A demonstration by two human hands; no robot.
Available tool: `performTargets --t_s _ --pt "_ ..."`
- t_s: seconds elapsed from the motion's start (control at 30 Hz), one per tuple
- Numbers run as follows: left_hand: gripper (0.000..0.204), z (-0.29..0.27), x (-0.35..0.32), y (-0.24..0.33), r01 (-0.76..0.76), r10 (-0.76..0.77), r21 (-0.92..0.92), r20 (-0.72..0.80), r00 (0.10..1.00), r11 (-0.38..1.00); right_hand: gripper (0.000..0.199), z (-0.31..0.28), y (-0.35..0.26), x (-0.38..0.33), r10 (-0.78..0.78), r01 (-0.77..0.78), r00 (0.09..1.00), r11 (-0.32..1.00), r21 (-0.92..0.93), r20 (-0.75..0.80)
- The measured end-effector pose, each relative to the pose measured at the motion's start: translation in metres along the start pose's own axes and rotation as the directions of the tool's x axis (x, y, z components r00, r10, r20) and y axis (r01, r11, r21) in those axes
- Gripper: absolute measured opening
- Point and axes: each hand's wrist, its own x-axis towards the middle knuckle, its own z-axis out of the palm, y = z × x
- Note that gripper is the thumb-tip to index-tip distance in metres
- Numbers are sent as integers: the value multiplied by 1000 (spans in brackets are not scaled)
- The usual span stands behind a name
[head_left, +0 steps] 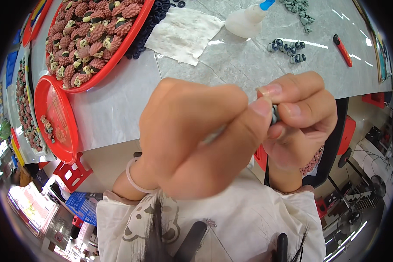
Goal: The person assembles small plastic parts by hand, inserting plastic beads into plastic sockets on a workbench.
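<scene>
My left hand [196, 135] and my right hand [299, 122] meet close in front of the camera, above the table's near edge. Together their fingertips pinch a small dark grey part [274, 115], mostly hidden between thumb and fingers. A pink spiky piece [312, 162] shows under the right palm. A pale bangle [134, 179] circles my left wrist.
A large red tray [133, 35] piled with pink spiky figures sits at the back left; a smaller red tray [56, 118] holds a few. On the grey table [231, 65] lie a white cloth [183, 32], a white squeeze bottle [246, 19], small grey wheeled parts [288, 48] and a red cutter [343, 50].
</scene>
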Motion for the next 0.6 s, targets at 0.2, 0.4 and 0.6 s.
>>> performTargets --t_s 0.2,0.4,0.6 --pt "20 -4 2 -17 -101 101 -3 67 993 995 17 -16 1 -4 266 -257 964 938 233 -9" --pt "9 -58 34 -37 146 -182 244 134 974 959 20 -69 -27 5 123 -317 896 850 -420 -427" --pt "9 -44 68 -63 -3 -189 499 335 923 867 18 -86 -18 6 144 -299 954 434 -850 -261"
